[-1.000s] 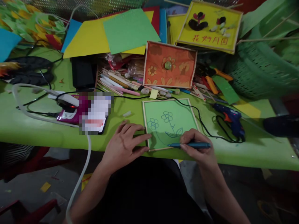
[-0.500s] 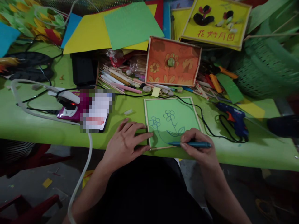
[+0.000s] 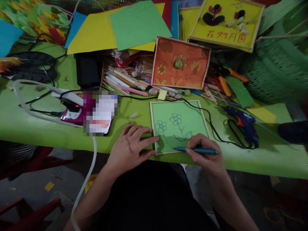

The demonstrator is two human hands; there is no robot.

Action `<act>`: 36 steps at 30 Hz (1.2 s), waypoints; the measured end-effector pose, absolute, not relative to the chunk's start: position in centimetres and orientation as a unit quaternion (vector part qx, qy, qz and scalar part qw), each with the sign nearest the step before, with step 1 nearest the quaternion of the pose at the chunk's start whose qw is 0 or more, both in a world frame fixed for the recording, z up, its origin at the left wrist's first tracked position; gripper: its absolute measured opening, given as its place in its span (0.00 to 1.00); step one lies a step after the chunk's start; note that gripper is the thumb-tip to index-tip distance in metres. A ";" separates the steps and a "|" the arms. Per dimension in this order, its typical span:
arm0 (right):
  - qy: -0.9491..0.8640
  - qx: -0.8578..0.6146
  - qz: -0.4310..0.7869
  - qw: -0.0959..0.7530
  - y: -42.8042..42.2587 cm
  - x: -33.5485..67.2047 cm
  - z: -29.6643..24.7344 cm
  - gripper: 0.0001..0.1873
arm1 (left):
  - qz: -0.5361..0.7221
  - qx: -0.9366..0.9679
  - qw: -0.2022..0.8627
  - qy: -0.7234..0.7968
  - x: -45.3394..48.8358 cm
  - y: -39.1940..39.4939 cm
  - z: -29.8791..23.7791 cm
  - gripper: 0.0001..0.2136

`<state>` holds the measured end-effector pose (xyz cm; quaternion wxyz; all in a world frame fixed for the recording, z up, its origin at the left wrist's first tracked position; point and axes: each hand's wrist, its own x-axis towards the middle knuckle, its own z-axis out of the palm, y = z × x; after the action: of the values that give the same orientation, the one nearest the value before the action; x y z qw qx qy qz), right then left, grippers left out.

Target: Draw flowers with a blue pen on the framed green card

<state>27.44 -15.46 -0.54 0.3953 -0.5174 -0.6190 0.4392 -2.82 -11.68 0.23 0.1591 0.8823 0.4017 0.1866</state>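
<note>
A green sheet (image 3: 166,110) with a thin pale wooden frame lies at the table's front edge. Two outlined flowers with stems and leaves are drawn on it in dark ink. My right hand (image 3: 204,152) grips a teal marker pen (image 3: 204,150), its tip on the sheet near the lower end of the left flower's stem. Fingers spread, my left hand (image 3: 134,146) rests on the table, fingertips at the frame's left side. Part of the right leaf is hidden behind my right fingers.
A blue glue gun (image 3: 243,123) lies right, its black cord running behind the sheet. Behind stand an orange framed picture (image 3: 190,75) and a yellow one (image 3: 231,24). Pens and sticks (image 3: 122,83) are heaped there. A blurred phone (image 3: 102,112), purple power strip (image 3: 72,117) and white cable sit left.
The whole view has shifted slightly, so things appear a little further right. Both hands keep nearly the same place on the sheet, and the pen tip has barely moved.
</note>
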 end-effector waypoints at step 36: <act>-0.663 -0.513 0.431 0.334 -14.0 23.6 1.5 0.08 | 0.179 0.882 0.164 0.404 -2.8 -11.8 0.2 0.14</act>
<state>23.56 -14.01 1.52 0.3337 -0.5134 -0.6631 0.4305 -2.83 -11.80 0.19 0.1637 0.8818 0.4044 0.1791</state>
